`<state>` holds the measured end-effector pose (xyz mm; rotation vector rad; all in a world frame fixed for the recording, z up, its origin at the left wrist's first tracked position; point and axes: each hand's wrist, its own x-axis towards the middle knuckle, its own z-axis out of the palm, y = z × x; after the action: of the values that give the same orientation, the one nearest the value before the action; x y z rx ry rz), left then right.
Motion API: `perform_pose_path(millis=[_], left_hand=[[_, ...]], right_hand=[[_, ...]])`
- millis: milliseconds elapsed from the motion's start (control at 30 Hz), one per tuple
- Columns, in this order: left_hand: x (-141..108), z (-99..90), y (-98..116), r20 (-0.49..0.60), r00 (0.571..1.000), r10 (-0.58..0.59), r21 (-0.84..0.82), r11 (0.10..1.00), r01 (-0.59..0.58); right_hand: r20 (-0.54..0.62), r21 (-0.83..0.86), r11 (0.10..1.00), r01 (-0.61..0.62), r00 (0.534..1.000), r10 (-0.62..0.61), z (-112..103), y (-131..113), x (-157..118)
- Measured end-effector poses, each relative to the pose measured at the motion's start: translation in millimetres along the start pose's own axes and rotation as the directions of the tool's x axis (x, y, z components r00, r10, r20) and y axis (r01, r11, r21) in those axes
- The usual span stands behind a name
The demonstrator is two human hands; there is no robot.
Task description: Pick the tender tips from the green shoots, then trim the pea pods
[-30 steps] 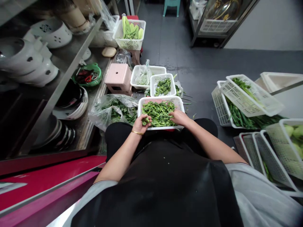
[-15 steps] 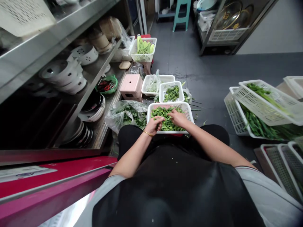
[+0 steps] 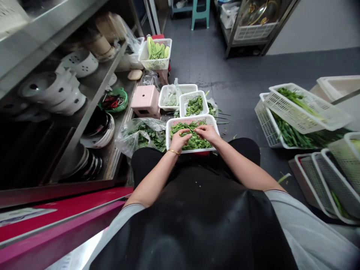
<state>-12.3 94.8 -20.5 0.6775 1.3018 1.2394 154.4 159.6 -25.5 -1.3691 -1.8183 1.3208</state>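
Note:
A white plastic basket (image 3: 168,139) full of loose leafy greens (image 3: 197,142) sits between my knees. Over the left part of the greens is my left hand (image 3: 179,141), a gold bracelet at its wrist; its thumb and fingers curve with a gap between them, and I see nothing clearly held. My right hand (image 3: 207,134) is just to the right, palm down, its fingertips pressed together and pointing at the left hand. Whatever lies in that pinch is too small to make out. Both hands are close together but apart.
Beyond stand a smaller basket of greens (image 3: 194,106), a white tray (image 3: 188,89) with a plastic bag and a pink stool (image 3: 145,98). A clear bag of leaves (image 3: 143,135) lies left, beside metal shelving (image 3: 102,88) with pots. Stacked vegetable baskets (image 3: 303,108) stand right.
The view has shifted, so everything sits further left and slightly higher. My left hand has loosened from a closed curl, and the right has lifted its fingertips from the greens.

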Motion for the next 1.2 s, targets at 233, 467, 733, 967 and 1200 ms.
perform_pose_path(millis=[233,467,733,967,1200], left_hand=[[-4.2,-51.5,21.0,0.009,0.995,-0.104,-0.316,0.943,0.102],[-17.2,-47.2,3.3,-0.054,0.991,-0.120,-0.104,0.988,0.114],[-15.4,-26.0,-26.7,-0.050,0.997,-0.064,-0.062,0.996,0.061],[-7.0,-49.6,-8.5,-0.084,0.972,-0.219,-0.375,0.911,0.173],[-11.7,-46.1,-14.1,0.022,0.962,-0.274,-0.305,0.914,0.267]], right_hand=[[0.031,-0.534,0.825,0.186,0.979,-0.200,1.2,19.6,-23.4],[0.239,-0.763,0.635,0.120,0.965,0.105,46.1,1.8,-8.0],[0.381,-0.605,0.715,0.350,0.916,-0.126,30.7,-12.4,-22.3],[0.201,-0.697,0.701,0.154,0.979,-0.015,59.5,-13.4,28.7],[0.151,-0.574,0.814,0.083,0.989,0.005,-1.0,15.5,14.2]])
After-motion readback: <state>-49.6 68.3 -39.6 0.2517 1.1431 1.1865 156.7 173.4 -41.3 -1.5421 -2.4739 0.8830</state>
